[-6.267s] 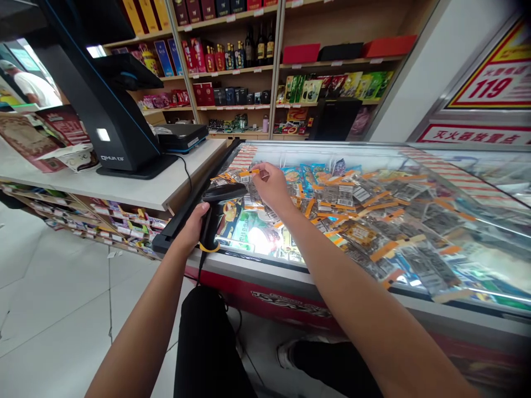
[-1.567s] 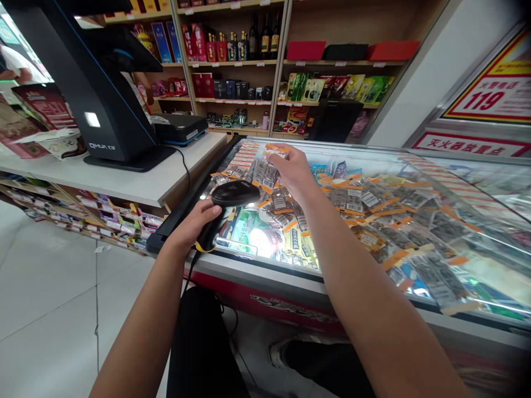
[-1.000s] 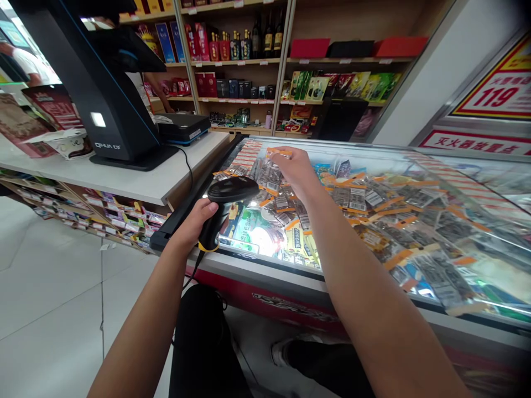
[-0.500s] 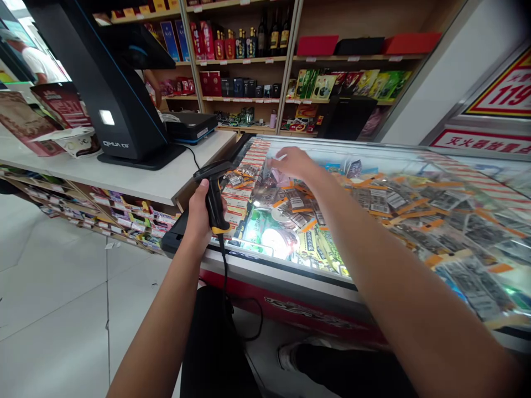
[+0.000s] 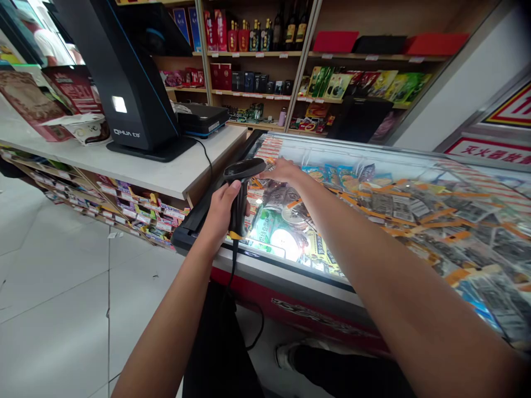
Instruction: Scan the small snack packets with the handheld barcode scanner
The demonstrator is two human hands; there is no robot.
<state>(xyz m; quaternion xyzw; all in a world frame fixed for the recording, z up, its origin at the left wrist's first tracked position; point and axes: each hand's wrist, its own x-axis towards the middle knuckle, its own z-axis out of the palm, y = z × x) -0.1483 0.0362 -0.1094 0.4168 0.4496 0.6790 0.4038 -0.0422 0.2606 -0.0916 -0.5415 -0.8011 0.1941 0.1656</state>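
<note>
My left hand (image 5: 224, 213) is wrapped round the grip of a black barcode scanner (image 5: 239, 202) with a yellow-tipped base, its cable hanging down. The scanner's head is tilted over the near left end of a glass-topped chest freezer (image 5: 257, 253). Just beyond the scanner head, my right hand (image 5: 282, 170) reaches over the glass with its fingers closed at a small packet (image 5: 269, 163). The scanner partly hides those fingertips and the packet. Many clear packets with orange edges (image 5: 398, 204) lie across the freezer to the right. Green and yellow packages show below the glass.
On the left, a white counter (image 5: 166, 176) holds a black checkout terminal (image 5: 141, 110), a black scale (image 5: 203, 117) and a paper bowl (image 5: 89, 130). Shelves of boxes and bottles (image 5: 255, 36) stand behind. A person (image 5: 52, 44) is at the far left.
My right hand has moved left and down to the small packet beside the scanner. My left hand has brought the scanner slightly right, its head now closer to the right hand. The view has shifted.
</note>
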